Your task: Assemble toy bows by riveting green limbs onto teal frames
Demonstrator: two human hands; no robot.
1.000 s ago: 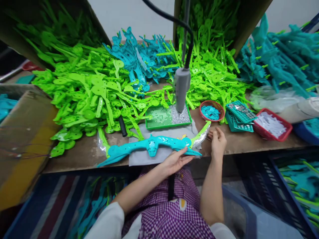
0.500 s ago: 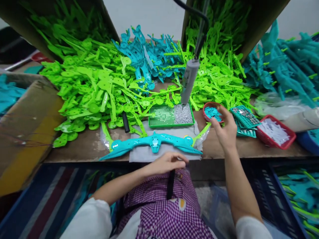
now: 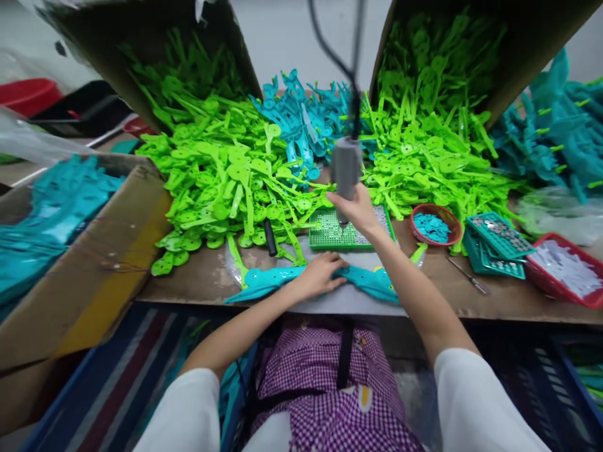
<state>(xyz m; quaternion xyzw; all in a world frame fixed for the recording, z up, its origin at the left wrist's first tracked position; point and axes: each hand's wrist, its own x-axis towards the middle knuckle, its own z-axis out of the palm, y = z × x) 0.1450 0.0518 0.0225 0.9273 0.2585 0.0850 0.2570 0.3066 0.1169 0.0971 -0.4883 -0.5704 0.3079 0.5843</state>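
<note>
A long teal plastic part point(image 3: 271, 276) lies across the table's front edge, with a light green piece point(image 3: 237, 256) at its left end and another at its right end. My left hand point(image 3: 321, 274) rests over its middle, fingers curled around it, so that section is hidden. With my right hand point(image 3: 358, 210) I grip a hanging grey electric screwdriver point(image 3: 347, 164). It points down, its tip in front of a green perforated tray point(image 3: 325, 235) that holds small silvery screws. Under the teal part lies a pale cloth point(image 3: 346, 300).
Heaps of light green parts point(image 3: 211, 169) and teal parts point(image 3: 301, 125) cover the back. On the right are a red bowl of teal pieces point(image 3: 432, 228), a loose screwdriver point(image 3: 468, 275), teal trays of metal discs point(image 3: 502, 235) and a red basket point(image 3: 584, 300). A cardboard box point(image 3: 127, 251) stands left.
My right hand has moved left from beside the red bowl and taken hold of the electric screwdriver. My left hand has risen from my lap onto the teal part. The view has shifted left.
</note>
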